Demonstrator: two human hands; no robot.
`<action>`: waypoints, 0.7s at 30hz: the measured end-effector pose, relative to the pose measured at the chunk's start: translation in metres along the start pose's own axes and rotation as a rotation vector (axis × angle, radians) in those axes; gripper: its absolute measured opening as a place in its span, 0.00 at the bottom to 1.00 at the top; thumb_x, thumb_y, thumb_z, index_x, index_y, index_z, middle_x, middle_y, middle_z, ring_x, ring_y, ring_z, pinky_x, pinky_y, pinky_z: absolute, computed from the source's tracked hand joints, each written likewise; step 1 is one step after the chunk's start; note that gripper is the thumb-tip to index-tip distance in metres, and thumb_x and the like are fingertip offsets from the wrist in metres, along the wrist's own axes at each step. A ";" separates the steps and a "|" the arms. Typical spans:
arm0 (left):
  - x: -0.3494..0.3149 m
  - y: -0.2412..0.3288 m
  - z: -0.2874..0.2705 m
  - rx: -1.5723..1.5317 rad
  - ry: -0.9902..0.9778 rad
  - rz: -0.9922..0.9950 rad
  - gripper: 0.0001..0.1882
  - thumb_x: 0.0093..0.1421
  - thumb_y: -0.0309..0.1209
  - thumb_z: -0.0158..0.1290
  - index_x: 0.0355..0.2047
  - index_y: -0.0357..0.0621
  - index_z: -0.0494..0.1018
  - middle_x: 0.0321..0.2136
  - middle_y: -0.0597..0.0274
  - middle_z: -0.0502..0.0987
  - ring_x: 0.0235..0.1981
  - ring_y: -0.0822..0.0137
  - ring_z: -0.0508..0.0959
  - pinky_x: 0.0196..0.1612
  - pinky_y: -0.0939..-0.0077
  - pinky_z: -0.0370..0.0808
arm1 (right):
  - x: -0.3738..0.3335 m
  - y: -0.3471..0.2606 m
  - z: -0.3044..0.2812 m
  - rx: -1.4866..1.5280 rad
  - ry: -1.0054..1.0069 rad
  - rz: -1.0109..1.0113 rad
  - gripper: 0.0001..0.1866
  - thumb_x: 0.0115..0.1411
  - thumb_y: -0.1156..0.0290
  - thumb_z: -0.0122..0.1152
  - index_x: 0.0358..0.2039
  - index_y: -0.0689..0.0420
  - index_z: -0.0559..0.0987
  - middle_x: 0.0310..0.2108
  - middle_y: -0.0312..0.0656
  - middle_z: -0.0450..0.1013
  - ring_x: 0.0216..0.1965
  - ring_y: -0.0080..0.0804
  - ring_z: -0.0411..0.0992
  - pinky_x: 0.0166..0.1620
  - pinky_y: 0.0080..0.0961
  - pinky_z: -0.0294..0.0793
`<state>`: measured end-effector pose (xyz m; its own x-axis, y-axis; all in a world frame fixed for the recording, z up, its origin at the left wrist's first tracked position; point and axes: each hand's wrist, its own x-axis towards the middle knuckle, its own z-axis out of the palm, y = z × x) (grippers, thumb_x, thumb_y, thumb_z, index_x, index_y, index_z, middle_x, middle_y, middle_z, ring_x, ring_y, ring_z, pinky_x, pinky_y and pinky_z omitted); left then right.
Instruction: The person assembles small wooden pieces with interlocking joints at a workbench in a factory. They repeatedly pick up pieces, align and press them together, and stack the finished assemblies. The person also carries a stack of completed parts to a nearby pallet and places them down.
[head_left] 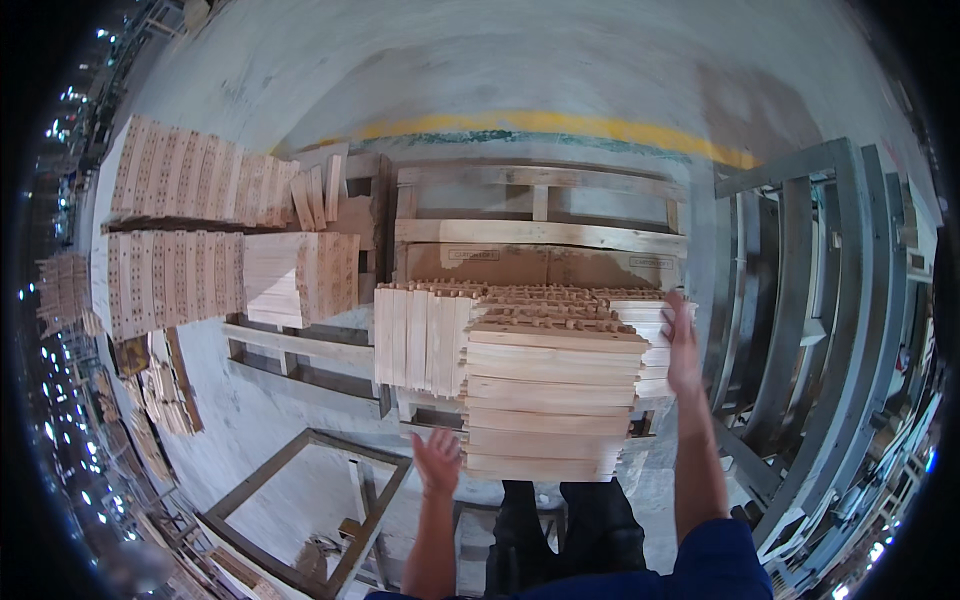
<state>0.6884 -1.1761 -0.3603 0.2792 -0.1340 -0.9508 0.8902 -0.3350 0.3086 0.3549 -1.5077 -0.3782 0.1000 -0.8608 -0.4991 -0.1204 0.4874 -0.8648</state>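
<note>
A tall stack of pale wooden slats [548, 400] stands in front of me, with drilled or notched pieces along its top. Left of it, more upright slats [420, 340] are packed closely together. My left hand [437, 460] is held off the stack's near left corner, fingers spread and nothing in it. At the stack's right side is my right hand [682, 345], its fingers stretched out beside the lighter slats [655, 335] there. Whether its fingertips touch the wood I cannot tell.
A wooden pallet [540, 235] with a cardboard sheet [560, 266] lies under and behind the stack. Drilled wooden pieces [180, 280] are piled at left. Grey metal frames [850, 290] stand at right. A rectangular frame [260, 470] lies at near left. A yellow floor line [560, 120] runs behind.
</note>
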 end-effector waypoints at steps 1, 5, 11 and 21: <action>-0.007 -0.025 -0.010 -0.217 -0.127 -0.061 0.49 0.69 0.70 0.30 0.76 0.45 0.52 0.74 0.53 0.59 0.74 0.47 0.56 0.74 0.45 0.52 | 0.019 -0.031 0.016 -0.135 -0.097 -0.049 0.40 0.77 0.40 0.36 0.75 0.58 0.58 0.73 0.49 0.59 0.73 0.40 0.57 0.74 0.37 0.52; -0.017 -0.093 0.030 -1.263 -0.622 -0.405 0.44 0.66 0.67 0.41 0.72 0.52 0.60 0.68 0.56 0.68 0.66 0.51 0.70 0.68 0.50 0.67 | 0.082 -0.093 0.116 -0.793 -0.603 0.061 0.45 0.73 0.32 0.34 0.74 0.58 0.61 0.72 0.52 0.60 0.73 0.44 0.58 0.74 0.36 0.57; -0.007 -0.118 0.078 -1.068 -0.701 -0.121 0.38 0.69 0.62 0.43 0.71 0.52 0.63 0.66 0.57 0.71 0.65 0.52 0.72 0.67 0.49 0.68 | 0.085 -0.066 0.213 -1.314 -0.818 0.230 0.59 0.60 0.17 0.37 0.72 0.58 0.65 0.72 0.56 0.60 0.73 0.52 0.57 0.72 0.44 0.59; 0.010 -0.123 0.095 -1.292 -0.693 0.121 0.35 0.72 0.58 0.40 0.70 0.49 0.64 0.65 0.55 0.72 0.64 0.51 0.74 0.65 0.48 0.72 | 0.057 -0.072 0.251 -1.157 -0.917 0.624 0.59 0.52 0.15 0.50 0.74 0.45 0.65 0.74 0.49 0.59 0.71 0.46 0.60 0.69 0.43 0.60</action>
<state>0.5475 -1.2247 -0.4058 0.4805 -0.6354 -0.6045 0.6751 0.7080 -0.2075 0.6169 -1.5557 -0.3581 0.2311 0.0034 -0.9729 -0.9727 -0.0222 -0.2311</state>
